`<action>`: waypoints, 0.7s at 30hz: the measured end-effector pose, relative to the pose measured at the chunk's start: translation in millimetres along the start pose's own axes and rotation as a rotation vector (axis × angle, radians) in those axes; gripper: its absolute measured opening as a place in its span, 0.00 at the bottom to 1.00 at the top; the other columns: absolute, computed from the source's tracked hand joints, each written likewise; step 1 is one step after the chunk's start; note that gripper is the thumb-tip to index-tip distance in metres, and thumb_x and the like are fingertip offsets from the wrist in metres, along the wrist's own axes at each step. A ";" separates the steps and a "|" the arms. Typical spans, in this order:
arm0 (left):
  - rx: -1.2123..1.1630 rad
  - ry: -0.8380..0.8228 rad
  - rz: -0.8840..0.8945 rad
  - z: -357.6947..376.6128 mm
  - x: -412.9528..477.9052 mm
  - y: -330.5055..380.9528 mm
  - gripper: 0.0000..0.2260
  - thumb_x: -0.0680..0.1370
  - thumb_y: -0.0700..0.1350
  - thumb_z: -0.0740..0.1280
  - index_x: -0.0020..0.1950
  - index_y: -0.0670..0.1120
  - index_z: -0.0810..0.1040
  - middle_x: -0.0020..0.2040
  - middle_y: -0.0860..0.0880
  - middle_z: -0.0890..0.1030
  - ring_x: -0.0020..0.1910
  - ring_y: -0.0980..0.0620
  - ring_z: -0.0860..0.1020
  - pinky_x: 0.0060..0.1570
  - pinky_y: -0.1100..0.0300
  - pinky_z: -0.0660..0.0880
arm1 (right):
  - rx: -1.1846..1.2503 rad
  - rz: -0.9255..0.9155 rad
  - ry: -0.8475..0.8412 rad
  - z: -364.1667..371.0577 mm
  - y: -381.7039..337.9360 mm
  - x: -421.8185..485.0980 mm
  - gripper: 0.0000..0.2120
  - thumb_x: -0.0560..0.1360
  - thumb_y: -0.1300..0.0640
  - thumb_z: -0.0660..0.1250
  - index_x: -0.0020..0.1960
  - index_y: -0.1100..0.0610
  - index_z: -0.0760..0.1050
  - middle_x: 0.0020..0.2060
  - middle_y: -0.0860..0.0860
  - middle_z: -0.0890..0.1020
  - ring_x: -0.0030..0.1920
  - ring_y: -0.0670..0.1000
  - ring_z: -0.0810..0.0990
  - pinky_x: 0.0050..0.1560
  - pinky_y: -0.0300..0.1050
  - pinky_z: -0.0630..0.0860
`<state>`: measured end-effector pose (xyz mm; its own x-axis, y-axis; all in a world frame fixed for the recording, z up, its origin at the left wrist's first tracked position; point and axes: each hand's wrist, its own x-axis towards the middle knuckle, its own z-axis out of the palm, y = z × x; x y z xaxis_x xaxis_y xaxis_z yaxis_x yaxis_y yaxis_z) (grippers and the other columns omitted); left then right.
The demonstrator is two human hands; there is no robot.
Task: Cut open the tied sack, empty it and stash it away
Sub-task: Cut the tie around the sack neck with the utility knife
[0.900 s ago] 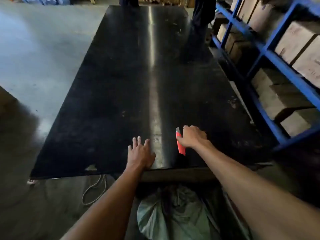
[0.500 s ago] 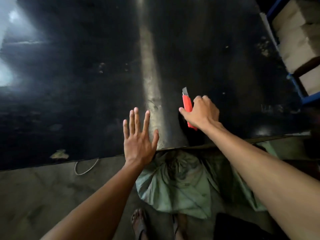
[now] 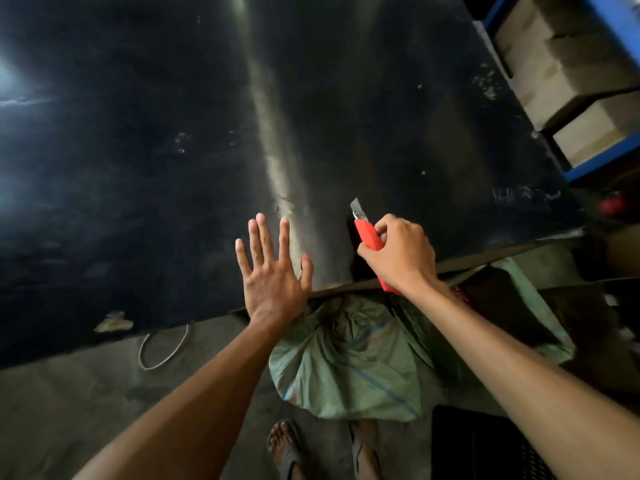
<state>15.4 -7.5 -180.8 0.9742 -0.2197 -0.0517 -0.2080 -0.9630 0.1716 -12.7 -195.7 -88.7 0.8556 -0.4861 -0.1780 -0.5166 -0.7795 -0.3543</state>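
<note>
A green woven sack (image 3: 349,365) stands on the floor under the near edge of the black table (image 3: 173,133), its gathered top tucked just below the edge. My right hand (image 3: 401,254) is shut on a red utility knife (image 3: 369,235) with the blade out, pointing away over the table. My left hand (image 3: 273,271) hovers flat over the table's near edge, fingers spread, holding nothing.
Blue shelving (image 3: 613,32) with cardboard boxes (image 3: 561,64) lines the right side. A loop of cord (image 3: 162,351) lies on the concrete floor at the left of the sack. My sandalled feet (image 3: 287,448) stand just behind the sack. A dark crate (image 3: 485,445) sits lower right.
The view has tilted down, so the sack and feet show fully. My right hand has lifted the knife off the table; my left hand has risen and spread its fingers.
</note>
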 end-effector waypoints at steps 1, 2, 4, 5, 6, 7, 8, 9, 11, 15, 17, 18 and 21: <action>-0.009 -0.002 0.000 -1.0 -2.1 -0.1 0.33 0.82 0.61 0.49 0.85 0.50 0.49 0.84 0.40 0.46 0.84 0.42 0.44 0.80 0.38 0.47 | 0.016 0.010 0.005 0.4 1.9 -17.4 0.12 0.67 0.46 0.71 0.45 0.51 0.76 0.43 0.49 0.82 0.44 0.53 0.81 0.39 0.44 0.74; -0.016 -0.004 0.002 -1.6 -4.1 -0.4 0.33 0.82 0.61 0.49 0.85 0.50 0.50 0.84 0.40 0.46 0.84 0.43 0.44 0.81 0.39 0.46 | 0.034 0.019 0.011 1.2 4.1 -35.7 0.12 0.66 0.46 0.71 0.45 0.50 0.76 0.43 0.49 0.81 0.44 0.53 0.81 0.40 0.44 0.75; -0.031 -0.010 0.008 -1.3 -5.5 -1.5 0.32 0.82 0.61 0.48 0.85 0.50 0.50 0.84 0.40 0.46 0.84 0.43 0.44 0.81 0.40 0.45 | 0.080 0.021 0.032 1.9 9.2 -74.5 0.12 0.66 0.47 0.72 0.46 0.50 0.77 0.43 0.49 0.81 0.43 0.53 0.80 0.40 0.45 0.75; -0.033 -0.015 0.014 -2.5 -5.8 -3.0 0.32 0.83 0.61 0.48 0.85 0.50 0.49 0.84 0.40 0.46 0.84 0.43 0.44 0.81 0.40 0.45 | 0.097 0.017 0.035 1.6 12.5 -96.3 0.12 0.65 0.48 0.72 0.47 0.51 0.77 0.43 0.49 0.80 0.43 0.53 0.80 0.41 0.45 0.75; -0.033 -0.030 0.018 -4.7 -6.9 -4.3 0.32 0.83 0.62 0.48 0.85 0.50 0.49 0.84 0.40 0.46 0.84 0.42 0.44 0.81 0.40 0.44 | 0.104 0.017 0.033 0.3 16.5 -119.7 0.13 0.66 0.48 0.72 0.47 0.51 0.77 0.43 0.49 0.80 0.43 0.53 0.80 0.41 0.46 0.75; -0.038 -0.057 0.027 -7.1 -3.9 -5.2 0.32 0.84 0.61 0.48 0.85 0.50 0.48 0.84 0.40 0.45 0.84 0.42 0.43 0.81 0.41 0.44 | 0.101 0.018 0.029 -0.2 21.3 -138.7 0.13 0.66 0.49 0.72 0.48 0.51 0.77 0.44 0.50 0.80 0.44 0.54 0.80 0.41 0.46 0.75; -0.044 -0.093 0.034 -11.6 -5.9 -6.1 0.31 0.84 0.61 0.48 0.85 0.49 0.48 0.84 0.40 0.44 0.84 0.42 0.43 0.81 0.41 0.44 | 0.090 0.020 0.013 -1.2 26.7 -159.8 0.12 0.66 0.49 0.72 0.48 0.51 0.78 0.44 0.50 0.80 0.45 0.54 0.81 0.42 0.47 0.75; -0.047 -0.129 0.043 -18.1 -17.3 -7.3 0.31 0.85 0.60 0.48 0.85 0.49 0.48 0.84 0.40 0.44 0.84 0.42 0.42 0.82 0.42 0.44 | 0.078 0.024 -0.012 -3.5 32.6 -185.3 0.12 0.67 0.49 0.72 0.49 0.51 0.78 0.45 0.50 0.80 0.46 0.55 0.81 0.42 0.47 0.75; -0.059 -0.164 0.077 -28.4 -49.4 -8.7 0.31 0.85 0.58 0.52 0.85 0.47 0.49 0.84 0.40 0.45 0.84 0.42 0.44 0.82 0.44 0.46 | 0.060 0.039 -0.053 -3.6 47.4 -226.1 0.13 0.68 0.49 0.72 0.50 0.51 0.78 0.47 0.51 0.80 0.49 0.55 0.81 0.43 0.47 0.75; -0.064 -0.228 0.081 -24.7 -152.8 -12.7 0.32 0.83 0.55 0.59 0.84 0.45 0.55 0.84 0.39 0.51 0.83 0.40 0.49 0.81 0.45 0.51 | 0.057 0.087 -0.153 12.8 79.8 -282.1 0.12 0.68 0.49 0.72 0.50 0.52 0.78 0.48 0.51 0.80 0.51 0.56 0.81 0.45 0.47 0.76; -0.091 -0.347 0.007 -6.2 -202.7 -11.9 0.31 0.83 0.55 0.59 0.83 0.45 0.57 0.83 0.39 0.57 0.83 0.41 0.53 0.81 0.46 0.52 | 0.047 0.101 -0.189 26.1 97.6 -299.9 0.12 0.68 0.48 0.72 0.50 0.52 0.78 0.48 0.51 0.81 0.51 0.56 0.81 0.46 0.48 0.76; -0.091 -0.404 -0.018 7.0 -227.1 -11.4 0.31 0.82 0.55 0.59 0.83 0.45 0.57 0.83 0.39 0.58 0.82 0.40 0.55 0.80 0.46 0.53 | 0.041 0.096 -0.201 34.9 107.0 -307.6 0.12 0.68 0.48 0.71 0.49 0.52 0.78 0.48 0.51 0.81 0.51 0.56 0.81 0.46 0.48 0.76; -0.071 -0.504 -0.030 53.1 -290.6 -9.9 0.30 0.81 0.55 0.61 0.81 0.45 0.61 0.81 0.39 0.63 0.81 0.40 0.59 0.77 0.48 0.59 | 0.057 0.082 -0.213 68.7 139.4 -324.1 0.12 0.68 0.49 0.71 0.49 0.52 0.79 0.48 0.52 0.82 0.50 0.56 0.81 0.47 0.48 0.76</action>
<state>-270.3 57.6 -219.7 0.8130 -0.2568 -0.5226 -0.1567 -0.9609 0.2285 -359.6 -119.7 -143.5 0.8015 -0.4481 -0.3961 -0.5874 -0.7143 -0.3805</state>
